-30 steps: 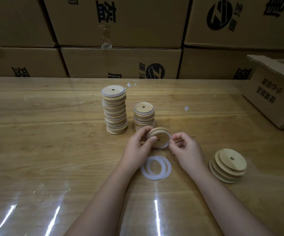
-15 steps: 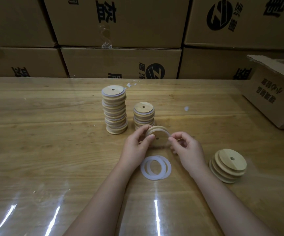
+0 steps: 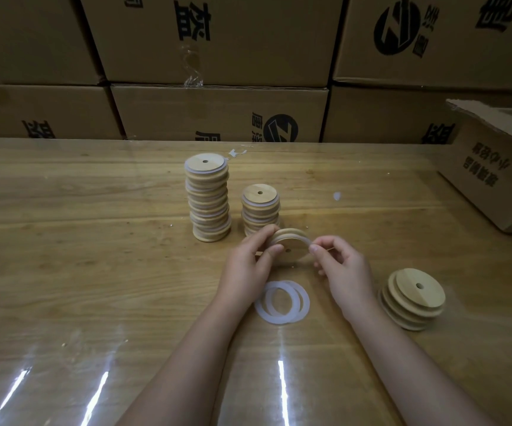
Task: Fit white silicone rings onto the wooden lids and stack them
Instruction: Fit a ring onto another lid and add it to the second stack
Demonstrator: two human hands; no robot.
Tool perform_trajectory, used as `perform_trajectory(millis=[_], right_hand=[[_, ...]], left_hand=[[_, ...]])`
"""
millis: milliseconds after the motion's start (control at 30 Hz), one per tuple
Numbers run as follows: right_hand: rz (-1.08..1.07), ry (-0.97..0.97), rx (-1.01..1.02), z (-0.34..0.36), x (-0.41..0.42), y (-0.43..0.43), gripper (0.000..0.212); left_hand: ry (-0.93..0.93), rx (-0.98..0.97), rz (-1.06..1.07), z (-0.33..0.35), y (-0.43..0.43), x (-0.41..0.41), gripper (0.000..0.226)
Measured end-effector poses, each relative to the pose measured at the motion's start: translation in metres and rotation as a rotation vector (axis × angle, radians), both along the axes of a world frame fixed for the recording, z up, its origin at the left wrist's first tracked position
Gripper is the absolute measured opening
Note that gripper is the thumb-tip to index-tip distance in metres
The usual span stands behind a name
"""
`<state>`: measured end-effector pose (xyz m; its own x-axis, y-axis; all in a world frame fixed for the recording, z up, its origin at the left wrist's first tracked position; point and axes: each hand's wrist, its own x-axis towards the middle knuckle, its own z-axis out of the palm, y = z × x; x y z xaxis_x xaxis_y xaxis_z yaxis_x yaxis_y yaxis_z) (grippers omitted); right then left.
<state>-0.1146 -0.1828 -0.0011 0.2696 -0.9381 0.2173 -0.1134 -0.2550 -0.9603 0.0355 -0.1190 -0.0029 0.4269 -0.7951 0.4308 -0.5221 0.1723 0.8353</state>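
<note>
left hand [image 3: 245, 265] grips lid [image 3: 290, 249] rim | right hand [image 3: 340, 269] pinches ring [image 3: 307, 240] at lid edge | loose rings [image 3: 282, 302] between forearms

Left hand [image 3: 245, 265]: fingers are curled round the left edge of a lid [image 3: 291, 249], with the thumb laid on its face.
Right hand [image 3: 345, 272]: the lid's right rim is pinched between thumb and forefinger; the other fingers are curled below.
Left forearm [image 3: 187, 358]: bare, angled up and to the right.
Right forearm [image 3: 402, 364]: bare, angled up and to the left.
</note>
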Motion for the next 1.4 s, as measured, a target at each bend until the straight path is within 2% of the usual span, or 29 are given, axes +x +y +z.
perform_trajectory(millis=[167,433,1100,1267,1333,1400], right_hand=[[-0.007,-0.009,-0.025,0.0005,0.0001,0.0005,0.024],[0.043,0.001,-0.053,0.0005,0.0029,0.0008,0.019],[0.057,-0.013,-0.286,-0.0002,0.002,0.0016,0.03],[0.038,-0.054,-0.195,-0.0002,0.0036,0.0015,0.024],[0.026,-0.072,-0.107,-0.0009,0.004,-0.0002,0.021],[0.039,-0.089,-0.031,-0.0018,0.0045,-0.002,0.017]], left_hand=[[-0.058,-0.023,0.004,0.0032,0.0014,-0.0019,0.036],[-0.393,-0.045,0.022,0.0033,0.006,-0.0041,0.03],[-0.473,-0.028,0.04,0.0081,0.0075,-0.0057,0.031],[-0.366,0.018,0.044,0.0045,0.0065,-0.008,0.032],[-0.194,0.043,0.025,0.0049,0.0051,-0.0055,0.031],[0.116,0.062,-0.02,0.0076,0.0037,-0.0009,0.027]])
